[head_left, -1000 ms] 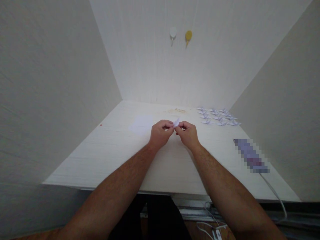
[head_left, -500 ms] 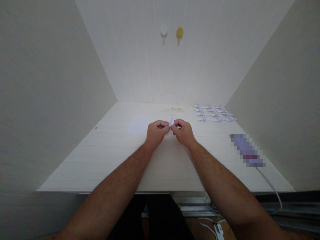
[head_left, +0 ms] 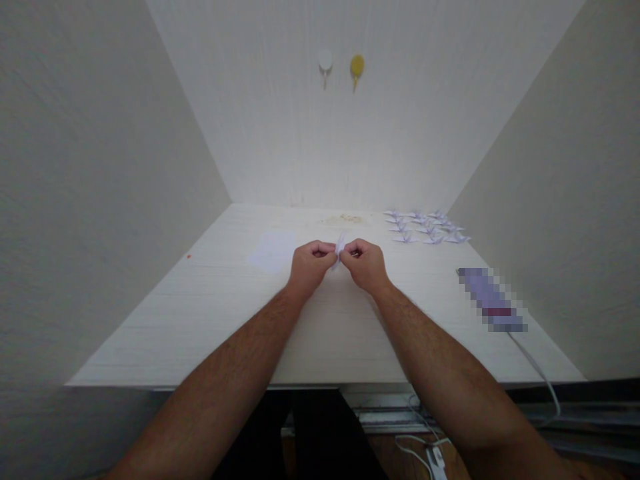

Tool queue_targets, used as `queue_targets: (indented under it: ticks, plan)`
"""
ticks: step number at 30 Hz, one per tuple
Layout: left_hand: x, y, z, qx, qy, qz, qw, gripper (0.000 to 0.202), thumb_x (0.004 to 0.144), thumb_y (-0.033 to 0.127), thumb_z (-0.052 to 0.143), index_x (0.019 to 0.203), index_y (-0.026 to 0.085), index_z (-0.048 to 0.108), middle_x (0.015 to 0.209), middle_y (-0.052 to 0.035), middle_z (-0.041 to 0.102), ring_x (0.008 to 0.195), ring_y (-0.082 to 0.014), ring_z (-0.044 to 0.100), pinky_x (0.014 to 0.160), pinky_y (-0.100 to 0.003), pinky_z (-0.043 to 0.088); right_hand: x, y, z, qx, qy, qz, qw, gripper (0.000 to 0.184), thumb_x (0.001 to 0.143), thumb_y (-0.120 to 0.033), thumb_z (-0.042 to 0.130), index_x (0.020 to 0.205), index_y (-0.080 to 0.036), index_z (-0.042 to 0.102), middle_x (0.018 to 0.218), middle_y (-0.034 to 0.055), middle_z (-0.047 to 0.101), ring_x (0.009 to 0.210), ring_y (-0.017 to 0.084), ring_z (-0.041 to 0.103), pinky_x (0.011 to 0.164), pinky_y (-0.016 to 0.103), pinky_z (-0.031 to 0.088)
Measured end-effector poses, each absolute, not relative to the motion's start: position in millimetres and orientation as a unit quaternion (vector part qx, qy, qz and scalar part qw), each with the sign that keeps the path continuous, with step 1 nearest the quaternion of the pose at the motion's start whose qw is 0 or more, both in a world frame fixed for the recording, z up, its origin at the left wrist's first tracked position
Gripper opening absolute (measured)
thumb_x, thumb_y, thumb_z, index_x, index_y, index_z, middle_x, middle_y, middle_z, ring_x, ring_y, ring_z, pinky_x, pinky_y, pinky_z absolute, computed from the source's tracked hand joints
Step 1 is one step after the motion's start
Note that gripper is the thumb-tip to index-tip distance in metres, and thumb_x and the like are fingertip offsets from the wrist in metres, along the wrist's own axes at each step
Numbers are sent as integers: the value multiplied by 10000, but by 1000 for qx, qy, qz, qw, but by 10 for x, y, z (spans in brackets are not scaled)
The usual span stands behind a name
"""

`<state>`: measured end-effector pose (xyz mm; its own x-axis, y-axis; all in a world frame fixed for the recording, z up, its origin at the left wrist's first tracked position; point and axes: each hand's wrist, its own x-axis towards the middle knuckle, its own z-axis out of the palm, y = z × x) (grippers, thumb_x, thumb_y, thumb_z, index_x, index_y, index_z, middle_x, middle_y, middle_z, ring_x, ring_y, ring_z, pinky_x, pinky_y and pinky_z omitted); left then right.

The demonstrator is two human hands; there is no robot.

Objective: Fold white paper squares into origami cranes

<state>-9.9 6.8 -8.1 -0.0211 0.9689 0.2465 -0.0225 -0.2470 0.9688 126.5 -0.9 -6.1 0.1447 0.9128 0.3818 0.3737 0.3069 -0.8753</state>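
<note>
White panelled walls were noted around a pale bench [head_left: 200, 320]. At centre frame, a small folded paper [head_left: 340, 244] was pinched between the left hand [head_left: 309, 263] and the right hand [head_left: 365, 265], both closed on it just above the bench. Against a second earlier, the paper was seen narrower and more upright, with the grip unchanged. A flat sheet [head_left: 274, 251] lay just left of the hands; folded paper figures [head_left: 425, 227] were ranged toward the right.
</note>
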Motion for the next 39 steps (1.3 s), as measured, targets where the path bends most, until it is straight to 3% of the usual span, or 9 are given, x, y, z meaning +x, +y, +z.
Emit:
queue_targets:
  ticks: [8, 17, 26, 39]
  plan:
    - [-93, 46, -62, 557, 485, 549, 391, 119, 619, 239, 717, 700, 157, 686, 613, 11, 650, 551, -110, 547, 527, -228, 411, 1258, 13, -72, -530, -581, 289, 546, 77, 654, -248, 630, 642, -172, 620, 592, -2, 634, 553, 137, 568, 530, 245, 423]
    - [-101, 52, -55, 559, 477, 554, 392, 130, 634, 263, 718, 694, 154, 679, 613, 5, 651, 554, -110, 549, 533, -227, 415, 1243, -11, -40, -522, -565, 323, 551, 87, 643, -248, 651, 650, -172, 609, 563, -12, 621, 527, 126, 556, 508, 236, 410]
    - [-126, 134, -183, 525, 418, 575, 468, 207, 618, 301, 756, 743, 152, 683, 692, -23, 688, 626, -125, 600, 620, -249, 458, 1247, -9, -53, -514, -566, 324, 557, 115, 670, -284, 652, 668, -172, 626, 588, -1, 640, 542, 132, 580, 522, 240, 436]
    - [-145, 87, -93, 575, 446, 550, 409, 159, 643, 288, 719, 698, 152, 659, 626, 5, 636, 562, -107, 536, 564, -237, 410, 1248, -9, -57, -497, -570, 346, 556, 106, 680, -259, 640, 627, -173, 611, 521, -21, 601, 502, 122, 555, 504, 233, 418]
